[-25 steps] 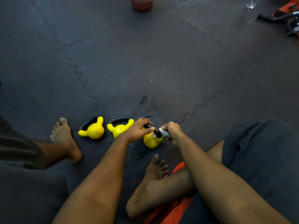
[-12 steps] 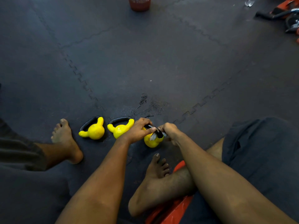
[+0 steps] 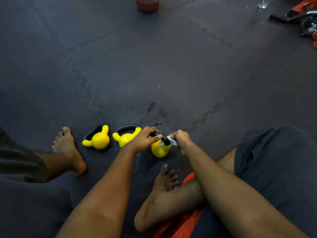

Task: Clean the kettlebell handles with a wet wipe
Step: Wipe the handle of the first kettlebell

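Note:
Three yellow kettlebells with black handles lie on the dark floor mat. The left kettlebell (image 3: 98, 139) and the middle kettlebell (image 3: 126, 137) lie tipped over beside each other. The right kettlebell (image 3: 160, 149) stands between my hands. My left hand (image 3: 145, 139) grips the left end of its black handle (image 3: 165, 139). My right hand (image 3: 181, 140) pinches a white wet wipe (image 3: 172, 141) pressed against the handle's right end. Part of the wipe is hidden inside my fingers.
My bare feet (image 3: 68, 148) (image 3: 167, 179) rest on the rubber mat (image 3: 171, 74) either side of the kettlebells. A reddish basket (image 3: 147, 4) stands at the far top edge. Orange and black gym gear (image 3: 305, 19) lies at the top right. An orange object (image 3: 180, 222) sits under my right leg.
My right hand with the wipe has shifted slightly along the handle's right end. My left hand keeps its grip, and the other kettlebells have stayed still.

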Available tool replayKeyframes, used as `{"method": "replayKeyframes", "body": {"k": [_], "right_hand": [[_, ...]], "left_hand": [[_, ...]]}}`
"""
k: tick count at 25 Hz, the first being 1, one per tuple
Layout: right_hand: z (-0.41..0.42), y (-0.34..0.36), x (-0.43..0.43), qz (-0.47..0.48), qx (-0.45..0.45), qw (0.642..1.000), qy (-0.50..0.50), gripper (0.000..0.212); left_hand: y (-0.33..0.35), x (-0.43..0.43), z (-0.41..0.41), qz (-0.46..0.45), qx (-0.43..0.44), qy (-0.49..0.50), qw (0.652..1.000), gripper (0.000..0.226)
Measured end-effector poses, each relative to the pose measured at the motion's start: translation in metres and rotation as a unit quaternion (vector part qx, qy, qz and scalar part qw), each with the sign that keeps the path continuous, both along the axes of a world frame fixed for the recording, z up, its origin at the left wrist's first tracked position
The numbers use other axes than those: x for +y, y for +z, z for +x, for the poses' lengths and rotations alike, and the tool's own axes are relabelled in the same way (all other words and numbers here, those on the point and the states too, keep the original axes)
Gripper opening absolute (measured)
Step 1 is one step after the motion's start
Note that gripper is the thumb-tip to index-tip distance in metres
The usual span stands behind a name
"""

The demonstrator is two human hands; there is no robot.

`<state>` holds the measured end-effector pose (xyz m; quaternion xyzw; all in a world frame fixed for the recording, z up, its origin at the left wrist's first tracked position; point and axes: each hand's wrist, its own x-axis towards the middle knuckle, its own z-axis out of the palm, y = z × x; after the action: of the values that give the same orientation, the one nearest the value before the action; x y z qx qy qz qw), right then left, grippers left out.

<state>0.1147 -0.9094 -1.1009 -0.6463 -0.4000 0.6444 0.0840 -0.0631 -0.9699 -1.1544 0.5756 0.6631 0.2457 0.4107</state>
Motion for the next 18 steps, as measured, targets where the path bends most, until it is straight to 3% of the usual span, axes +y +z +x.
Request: {"method": "replayKeyframes", "body": {"k": [4,6,7,9,11,13,18], "right_hand": [[-0.003,-0.038,0.015,0.0,-0.019,0.997,-0.079,0.019],[0.002,-0.103,0.04,0.025,-0.075,0.996,-0.046,0.035],[0.006,-0.113,0.046,0.028,-0.086,0.995,-0.027,0.033],[0.002,-0.08,0.032,0.099,-0.126,0.987,-0.007,0.02],[-0.007,-0.023,0.005,0.189,-0.105,0.976,-0.027,0.024],[-0.009,-0.015,-0.007,0.262,-0.074,0.961,-0.054,0.025],[-0.017,-0.018,-0.023,0.371,-0.069,0.926,0.017,0.024]], "left_hand": [[-0.005,-0.003,0.002,-0.001,0.025,0.035,0.999,0.024],[-0.009,-0.003,0.003,-0.009,0.02,0.073,0.997,0.026],[-0.008,-0.004,0.002,-0.016,0.008,0.096,0.995,0.025],[-0.007,-0.007,0.001,-0.022,-0.012,0.125,0.992,0.027],[-0.001,-0.01,0.005,-0.03,-0.015,0.133,0.991,0.031],[0.001,-0.008,0.009,-0.036,0.001,0.132,0.991,0.032],[-0.002,0.004,0.018,-0.054,0.07,0.108,0.99,0.033]]}}
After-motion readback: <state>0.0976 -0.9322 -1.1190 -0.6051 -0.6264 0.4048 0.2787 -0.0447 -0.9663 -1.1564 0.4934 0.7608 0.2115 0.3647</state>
